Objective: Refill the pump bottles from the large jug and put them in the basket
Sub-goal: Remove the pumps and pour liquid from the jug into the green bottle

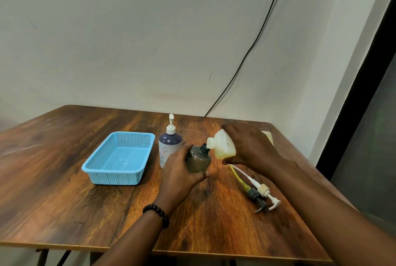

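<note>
A blue basket (119,158) is lying on the bench (64,201). A dark bottle (198,159) is being held in the left grip (179,172), while a jug (222,144) is being tilted onto its neck by the right grip (250,145). Two pumps (260,195) are lying rightmost.

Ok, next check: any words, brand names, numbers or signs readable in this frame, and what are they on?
None can be read.
Tall white-and-navy pump bottle: dotted print and a small red-edged sticker, too small and blurred to read.
Dark translucent bottle, pale plastic jug, blue mesh basket: no text visible.
</note>
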